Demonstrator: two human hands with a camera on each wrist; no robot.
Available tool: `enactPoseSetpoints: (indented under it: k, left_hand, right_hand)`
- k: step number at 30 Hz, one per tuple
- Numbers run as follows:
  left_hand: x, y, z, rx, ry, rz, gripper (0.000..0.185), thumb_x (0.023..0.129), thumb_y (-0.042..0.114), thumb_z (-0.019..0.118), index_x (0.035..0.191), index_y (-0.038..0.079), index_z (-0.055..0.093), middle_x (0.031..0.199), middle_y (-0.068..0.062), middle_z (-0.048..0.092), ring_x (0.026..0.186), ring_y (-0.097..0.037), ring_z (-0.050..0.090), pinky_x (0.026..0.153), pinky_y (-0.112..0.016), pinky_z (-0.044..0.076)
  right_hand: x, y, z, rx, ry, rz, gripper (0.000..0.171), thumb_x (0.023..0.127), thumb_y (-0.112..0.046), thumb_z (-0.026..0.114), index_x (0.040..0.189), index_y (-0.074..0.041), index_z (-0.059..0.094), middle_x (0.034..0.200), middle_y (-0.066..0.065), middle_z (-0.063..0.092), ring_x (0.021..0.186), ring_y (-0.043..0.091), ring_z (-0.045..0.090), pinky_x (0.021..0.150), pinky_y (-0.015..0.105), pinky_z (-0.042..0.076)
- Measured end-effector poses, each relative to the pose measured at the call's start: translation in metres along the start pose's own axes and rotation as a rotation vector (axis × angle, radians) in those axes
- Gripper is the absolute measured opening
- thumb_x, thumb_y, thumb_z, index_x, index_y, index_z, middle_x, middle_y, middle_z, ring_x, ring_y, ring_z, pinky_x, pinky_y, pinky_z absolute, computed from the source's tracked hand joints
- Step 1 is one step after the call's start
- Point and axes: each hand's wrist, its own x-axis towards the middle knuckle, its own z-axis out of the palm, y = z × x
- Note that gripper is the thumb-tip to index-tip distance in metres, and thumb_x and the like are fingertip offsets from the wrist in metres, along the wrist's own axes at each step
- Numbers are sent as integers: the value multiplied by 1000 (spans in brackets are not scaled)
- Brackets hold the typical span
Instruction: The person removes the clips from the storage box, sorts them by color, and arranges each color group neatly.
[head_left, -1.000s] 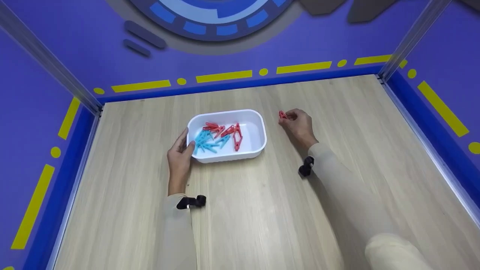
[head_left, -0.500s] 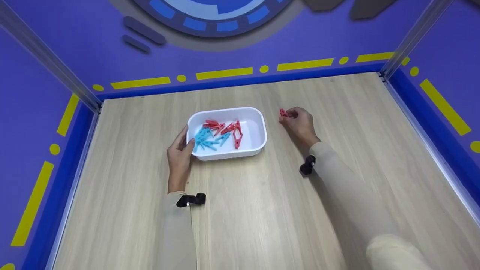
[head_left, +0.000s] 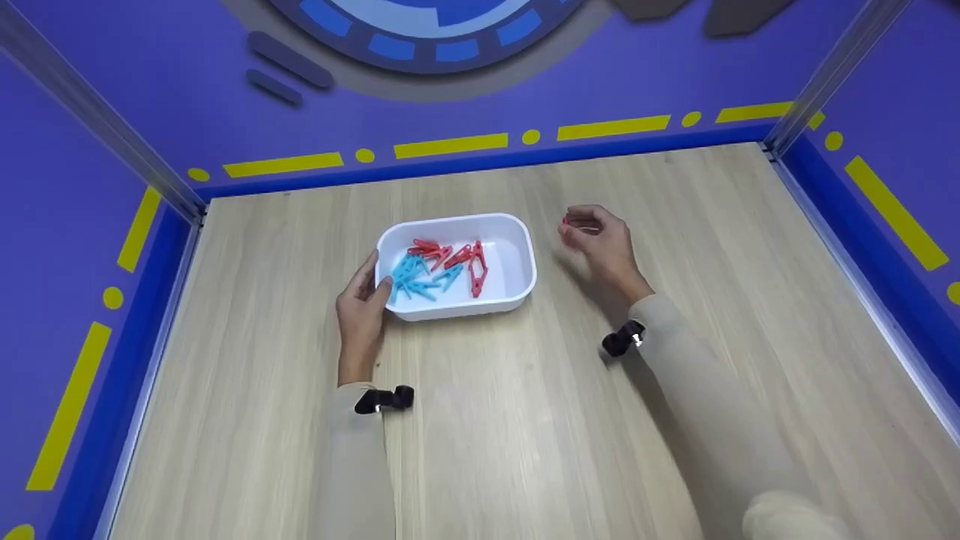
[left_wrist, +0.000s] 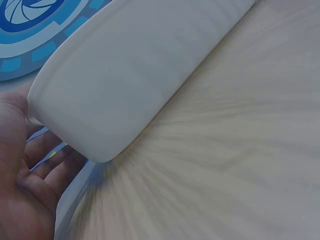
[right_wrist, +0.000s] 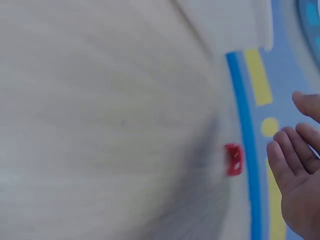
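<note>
Our left hand grips the white tray's rim; our right hand holds nothing, fingers parted near the red clothespin. Best we lift away without nudging it.

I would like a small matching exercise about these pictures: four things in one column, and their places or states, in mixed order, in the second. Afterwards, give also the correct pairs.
Things:
1. Box
2. Blue clips
3. Lone red clip
4. Yellow stripes

Places or states:
A. Running along the purple walls
B. Lying inside the box, mostly toward its left part in the head view
C. White, standing on the table
D. By itself, right of the box in the head view

Pairs: 1-C, 2-B, 3-D, 4-A
</note>
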Motion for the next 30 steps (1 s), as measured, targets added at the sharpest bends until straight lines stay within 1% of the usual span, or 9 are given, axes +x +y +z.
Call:
enactPoseSetpoints:
  k: [3,5,8,11,15,19,25,30]
  left_hand:
    - [1,2,0,10,-1,3,52,102,-2,64,153,2,54,161,-12,49,151,-25,43,121,-30,38]
    - [1,3,1,14,-1,1,52,102,-2,64,153,2,54,161,-12,49,151,-25,43,121,-29,38]
    - [1,4,1,24,-3,-7,52,103,-2,64,154,2,53,161,-12,49,151,-25,43,121,-30,39]
    - [0,5,1,27,-3,-14,52,103,-1,64,154,2,53,161,-12,49,151,-25,43,121,-30,39]
    - [5,-10,-1,25,5,-13,53,103,-1,64,154,5,53,161,-10,49,151,-24,43,120,-28,39]
    - [12,-29,-4,32,12,2,53,104,0,65,155,8,54,162,-7,48,151,-22,43,120,-28,39]
    - [14,-34,-5,-10,12,41,53,102,-1,67,153,7,57,158,-8,53,147,-22,48,118,-31,43]
    - [13,-32,-3,-9,16,57,52,101,-2,67,152,7,58,157,-8,55,145,-23,50,117,-30,45]
  right_hand:
    - [-7,-11,5,9,-34,-39,40,95,-8,81,130,6,69,126,22,71,113,25,69,95,25,58]
    - [-11,-17,8,7,-57,-68,39,95,-5,80,130,8,69,127,25,70,115,30,68,98,28,57]
    - [-17,-28,13,15,-107,-102,37,94,-2,80,129,8,69,125,26,70,116,35,68,102,36,57]
    - [-21,-36,18,-6,-167,-124,36,95,-2,80,128,7,70,125,25,71,116,36,68,103,42,57]
    - [-23,-44,25,-71,-248,-128,35,96,-6,80,128,2,71,124,17,72,115,31,69,102,39,58]
    - [-22,-48,32,-114,-340,-141,33,96,-6,80,127,0,72,125,15,71,115,31,70,102,37,58]
    - [-14,-53,44,-203,-487,-151,34,94,-5,81,127,0,73,124,17,72,116,35,69,103,42,58]
    - [-7,-57,57,-263,-602,-148,35,95,-3,79,130,0,73,129,19,71,120,37,67,107,43,56]
